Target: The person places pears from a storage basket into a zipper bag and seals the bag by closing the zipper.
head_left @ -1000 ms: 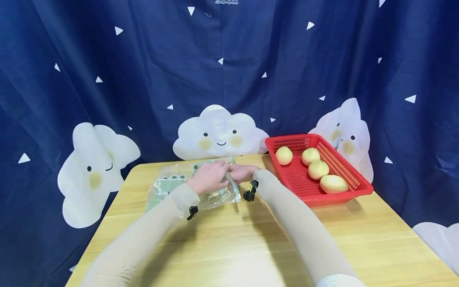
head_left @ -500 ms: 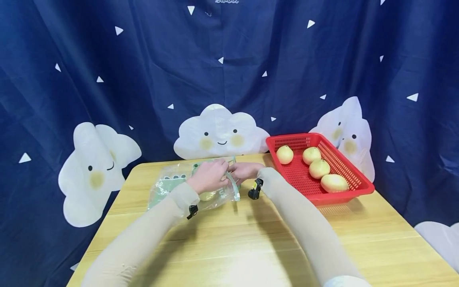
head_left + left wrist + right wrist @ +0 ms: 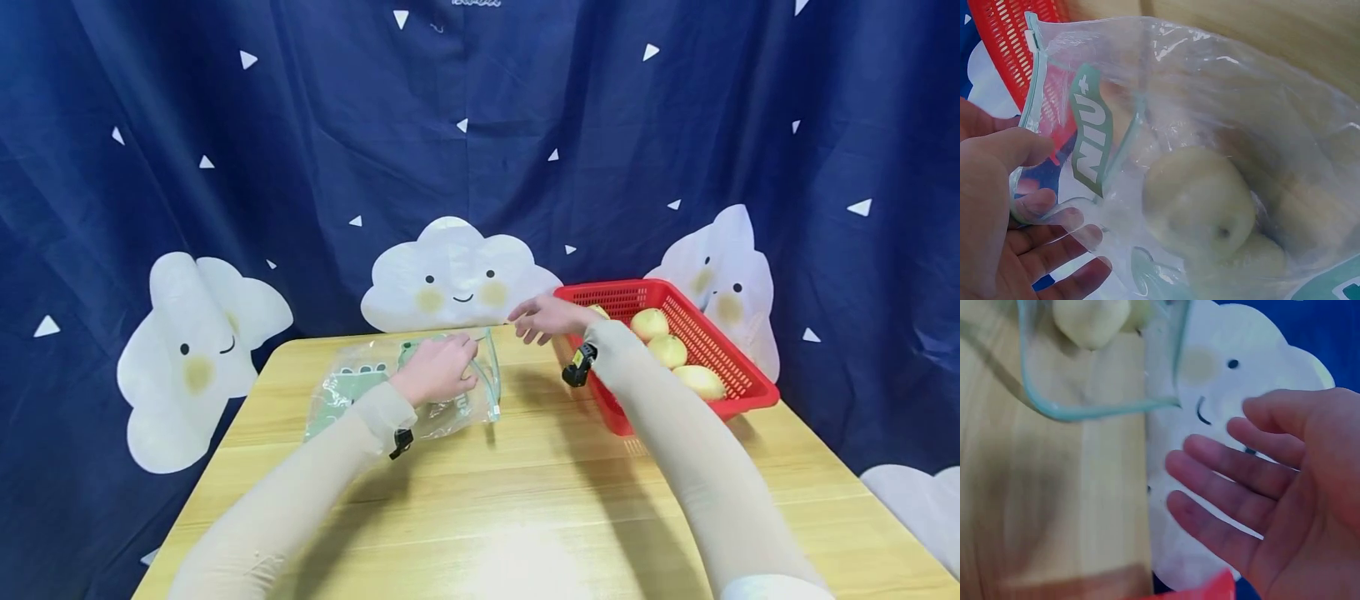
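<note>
A clear zip bag [image 3: 461,421] with green print lies at the back of the table. My left hand [image 3: 442,368] grips its edge near the opening, the thumb on one side and fingers on the other in the left wrist view. Inside the bag are two pale yellow fruits that look like pears [image 3: 1197,194], one partly behind the other. My right hand [image 3: 551,318], fingers loosely spread and holding nothing, hangs between the bag and a red basket [image 3: 615,415]. The bag's mouth [image 3: 1094,411] gapes in the right wrist view.
The red basket stands at the back right with several more pears [image 3: 667,351] in it; my right arm partly covers it. Another flat green-printed bag [image 3: 352,387] lies left of my left hand. A blue curtain [image 3: 480,150] hangs behind the wooden table [image 3: 450,508].
My right hand has come away from the bag's mouth and moved right and up toward the basket. The mouth now shows parted. My left hand has stayed at the bag.
</note>
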`<state>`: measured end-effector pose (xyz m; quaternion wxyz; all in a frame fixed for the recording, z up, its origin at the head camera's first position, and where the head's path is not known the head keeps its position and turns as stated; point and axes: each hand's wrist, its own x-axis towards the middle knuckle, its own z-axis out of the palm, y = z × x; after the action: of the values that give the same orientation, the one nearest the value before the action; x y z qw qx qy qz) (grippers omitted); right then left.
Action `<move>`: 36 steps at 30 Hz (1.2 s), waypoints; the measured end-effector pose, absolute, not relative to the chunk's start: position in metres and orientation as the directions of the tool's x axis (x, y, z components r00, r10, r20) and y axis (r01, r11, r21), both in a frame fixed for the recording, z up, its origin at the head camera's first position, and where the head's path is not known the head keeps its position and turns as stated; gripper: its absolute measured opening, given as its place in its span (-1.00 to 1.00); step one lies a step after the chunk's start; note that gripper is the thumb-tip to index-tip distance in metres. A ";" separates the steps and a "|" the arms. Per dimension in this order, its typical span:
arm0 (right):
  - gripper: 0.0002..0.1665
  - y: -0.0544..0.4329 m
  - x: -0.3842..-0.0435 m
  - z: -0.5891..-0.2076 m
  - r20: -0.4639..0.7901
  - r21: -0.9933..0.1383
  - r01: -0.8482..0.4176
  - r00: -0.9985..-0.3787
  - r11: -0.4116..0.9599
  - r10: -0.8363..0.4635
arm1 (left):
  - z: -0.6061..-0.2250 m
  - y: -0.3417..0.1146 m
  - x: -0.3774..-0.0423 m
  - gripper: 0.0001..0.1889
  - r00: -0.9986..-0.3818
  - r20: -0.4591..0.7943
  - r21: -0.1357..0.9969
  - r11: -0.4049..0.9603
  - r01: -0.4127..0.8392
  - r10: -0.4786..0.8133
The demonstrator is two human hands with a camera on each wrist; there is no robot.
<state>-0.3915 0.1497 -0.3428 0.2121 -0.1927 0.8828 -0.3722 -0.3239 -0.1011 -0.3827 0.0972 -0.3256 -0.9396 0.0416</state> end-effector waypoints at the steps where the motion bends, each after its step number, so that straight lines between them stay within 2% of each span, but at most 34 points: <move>1: -0.55 0.154 -0.392 -0.339 -0.202 -0.733 -0.194 -0.853 0.652 -0.480 | -0.383 -0.101 -0.324 -0.65 -0.770 0.153 -0.142 0.785 0.603 0.619; 6: -0.61 0.172 -0.397 -0.329 -0.075 -0.713 -0.218 -0.921 0.667 -0.382 | -0.385 -0.102 -0.323 -0.64 -0.767 0.149 -0.142 0.781 0.608 0.624; 12: -0.64 0.195 -0.402 -0.328 0.018 -0.644 -0.229 -0.959 0.730 -0.284 | -0.387 -0.103 -0.323 -0.64 -0.757 0.166 -0.156 0.775 0.612 0.631; 25: -0.57 0.228 -0.410 -0.348 0.006 -0.531 -0.226 -0.965 0.817 -0.263 | -0.390 -0.104 -0.322 -0.59 -0.774 0.117 -0.141 0.782 0.608 0.623; 30: -0.49 0.229 -0.414 -0.356 -0.011 -0.470 -0.244 -0.959 0.848 -0.283 | -0.391 -0.106 -0.323 -0.60 -0.785 0.120 -0.137 0.794 0.593 0.607; 36: -0.38 0.234 -0.415 -0.366 -0.045 -0.403 -0.232 -0.961 0.885 -0.272 | -0.394 -0.104 -0.324 -0.60 -0.768 0.121 -0.124 0.777 0.617 0.629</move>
<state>-0.4148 0.2340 -0.3658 0.0504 -0.1299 0.9696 -0.2012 -0.3237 -0.1035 -0.3941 0.0781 -0.3317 -0.9394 0.0382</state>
